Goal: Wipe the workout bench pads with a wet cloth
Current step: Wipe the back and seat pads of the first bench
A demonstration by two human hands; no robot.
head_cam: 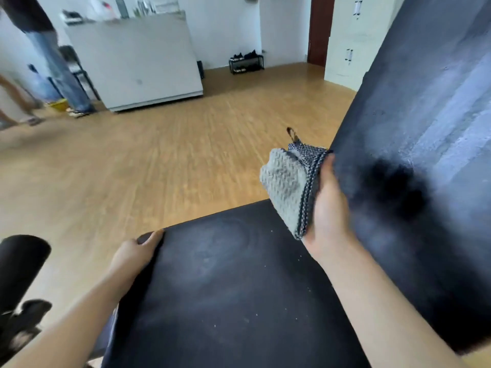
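A black seat pad lies flat in front of me, with pale smears and specks on it. A black back pad rises at an angle on the right, streaked with wet marks. My right hand grips a folded grey cloth with a dark patterned edge, held against the lower left edge of the back pad. My left hand rests on the far left corner of the seat pad, fingers curled over its edge.
A black foam roller of the bench sticks out at the lower left. Wooden floor stretches ahead. A white counter stands at the back left, with people's legs beside it. A shoe rack is by the far wall.
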